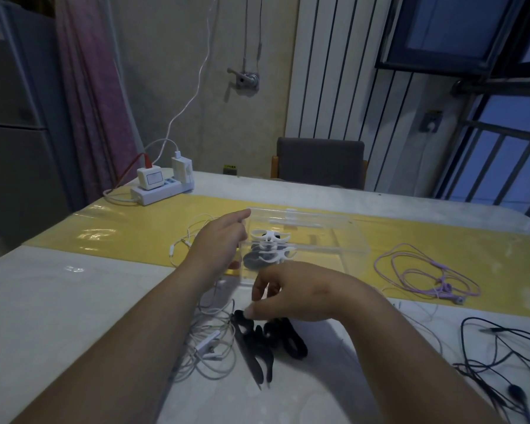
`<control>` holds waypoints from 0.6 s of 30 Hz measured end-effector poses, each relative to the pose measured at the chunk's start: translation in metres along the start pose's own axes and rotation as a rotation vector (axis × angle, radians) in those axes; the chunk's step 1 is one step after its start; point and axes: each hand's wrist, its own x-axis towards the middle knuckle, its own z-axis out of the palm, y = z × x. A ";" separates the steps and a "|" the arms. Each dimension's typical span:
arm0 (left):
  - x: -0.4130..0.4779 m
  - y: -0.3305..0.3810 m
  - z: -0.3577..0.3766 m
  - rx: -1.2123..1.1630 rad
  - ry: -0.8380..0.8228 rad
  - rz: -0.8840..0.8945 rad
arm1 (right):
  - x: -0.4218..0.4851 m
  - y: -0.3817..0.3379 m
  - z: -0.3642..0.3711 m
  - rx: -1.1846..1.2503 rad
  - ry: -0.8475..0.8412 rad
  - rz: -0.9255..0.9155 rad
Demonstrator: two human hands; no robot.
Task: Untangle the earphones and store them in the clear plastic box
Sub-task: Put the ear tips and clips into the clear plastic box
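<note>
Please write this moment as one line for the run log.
left hand at left wall of clear plastic box, grip unclear | right hand loosely curled over black straps, nothing held | white earphones tangled on table
</note>
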 end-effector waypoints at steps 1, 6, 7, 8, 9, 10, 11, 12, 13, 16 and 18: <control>0.000 0.000 0.000 0.003 0.001 0.005 | 0.000 -0.001 0.002 -0.027 -0.023 0.016; 0.001 0.000 0.000 -0.011 0.002 -0.007 | 0.000 -0.006 0.008 -0.155 -0.067 0.057; 0.001 -0.001 0.000 -0.020 0.002 -0.017 | 0.001 -0.006 0.009 -0.148 -0.046 0.052; 0.000 -0.001 0.000 -0.024 0.002 -0.023 | 0.002 -0.006 0.010 -0.136 -0.029 0.045; 0.000 0.000 0.000 -0.025 0.003 -0.027 | 0.003 -0.007 0.011 -0.124 -0.022 0.040; 0.000 -0.001 0.000 -0.026 0.005 -0.030 | 0.003 -0.008 0.011 -0.118 -0.024 0.034; 0.001 -0.001 0.000 -0.026 0.007 -0.031 | 0.002 -0.008 0.011 -0.122 -0.027 0.028; 0.001 -0.001 0.001 -0.025 0.007 -0.033 | 0.002 -0.008 0.011 -0.131 -0.027 0.022; 0.001 -0.002 0.001 -0.023 0.007 -0.032 | 0.001 -0.008 0.010 -0.137 -0.025 0.017; 0.001 -0.002 0.000 -0.023 0.005 -0.026 | 0.000 -0.008 0.007 -0.125 0.007 0.025; 0.001 -0.002 0.000 -0.024 0.008 -0.028 | 0.000 -0.009 0.006 -0.139 0.019 0.044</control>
